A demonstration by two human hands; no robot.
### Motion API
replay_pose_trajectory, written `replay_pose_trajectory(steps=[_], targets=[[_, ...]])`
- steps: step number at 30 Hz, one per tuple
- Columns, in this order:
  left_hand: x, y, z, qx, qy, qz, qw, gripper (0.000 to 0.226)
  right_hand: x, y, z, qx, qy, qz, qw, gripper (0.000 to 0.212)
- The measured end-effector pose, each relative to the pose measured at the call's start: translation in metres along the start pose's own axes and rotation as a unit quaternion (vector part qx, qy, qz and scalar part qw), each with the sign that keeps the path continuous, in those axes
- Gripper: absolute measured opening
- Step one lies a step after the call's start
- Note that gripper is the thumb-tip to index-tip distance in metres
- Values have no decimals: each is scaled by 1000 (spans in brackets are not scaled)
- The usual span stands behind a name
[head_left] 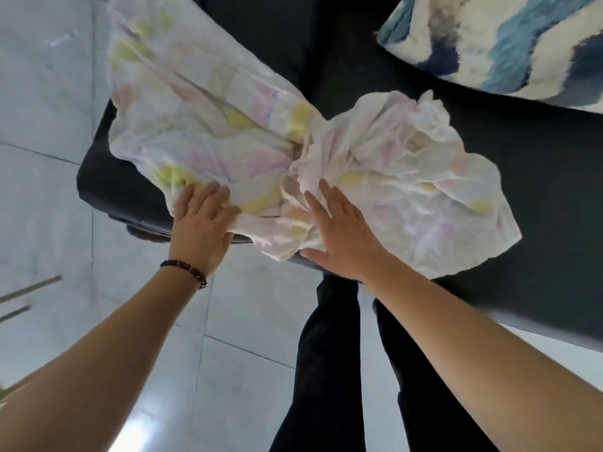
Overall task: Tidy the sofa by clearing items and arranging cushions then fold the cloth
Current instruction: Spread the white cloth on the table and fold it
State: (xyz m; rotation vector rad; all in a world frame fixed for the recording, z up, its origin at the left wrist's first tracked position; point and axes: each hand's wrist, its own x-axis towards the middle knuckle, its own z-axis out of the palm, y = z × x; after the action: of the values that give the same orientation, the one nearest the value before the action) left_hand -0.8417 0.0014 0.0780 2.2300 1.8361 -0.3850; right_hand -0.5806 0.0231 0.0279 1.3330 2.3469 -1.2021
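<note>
The left hand [202, 223] lies flat, fingers relaxed, on the near edge of the crumpled pastel cloth [202, 125], which sprawls over the dark sofa [538, 177] beyond both hands. The right hand [342, 236], fingers straight, presses its bunched middle. A blue-and-cream cushion [489, 44] lies well beyond it.

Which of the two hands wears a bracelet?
The left hand, resting on the near edge of the pastel cloth: a dark beaded bracelet circles its wrist. The right hand, flat on the cloth, has a bare wrist.
</note>
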Motion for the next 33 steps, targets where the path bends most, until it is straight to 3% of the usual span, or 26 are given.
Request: replay_pose_trajectory(steps=[2, 4, 7, 11, 14, 17, 20, 22, 25, 28, 30, 33], targets=[[5, 24, -16, -100, 56, -30, 993, 31, 4, -22, 8, 98, 18, 13, 995, 121], [11, 54, -37, -184, 94, -30, 978, 31, 8, -38, 7, 202, 59, 32, 977, 122], [10, 90, -52, -232, 113, 2, 966, 21, 11, -26, -14, 310, 114, 43, 943, 82], [8, 112, -48, -154, 29, 6, 988, 29, -18, 41, -58, 141, 142, 84, 976, 50], [15, 126, -66, -142, -87, -25, 986, 32, -70, 75, -102, 3, 100, 95, 990, 55], [23, 138, -110, -141, -84, -17, 986, 28, -132, 81, -154, -26, 110, 140, 984, 61], [25, 149, -182, -105, -45, -13, 993, 28, -192, 72, -212, -13, 192, 178, 965, 66], [14, 167, -247, -140, 14, -17, 990, 30, -236, 54, -252, 6, 262, 168, 950, 66], [1, 197, -333, -263, 143, -17, 954, 28, -273, 23, -294, 24, 353, 122, 927, 49], [-22, 234, -424, -311, 264, 6, 913, 28, -318, -13, -335, 76, 389, 97, 913, 27], [-37, 255, -470, -327, 328, 21, 886, 26, -346, -29, -356, 125, 375, 87, 914, 26], [-58, 283, -522, -323, 380, 77, 863, 23, -395, -39, -386, 152, 424, 81, 889, 25]])
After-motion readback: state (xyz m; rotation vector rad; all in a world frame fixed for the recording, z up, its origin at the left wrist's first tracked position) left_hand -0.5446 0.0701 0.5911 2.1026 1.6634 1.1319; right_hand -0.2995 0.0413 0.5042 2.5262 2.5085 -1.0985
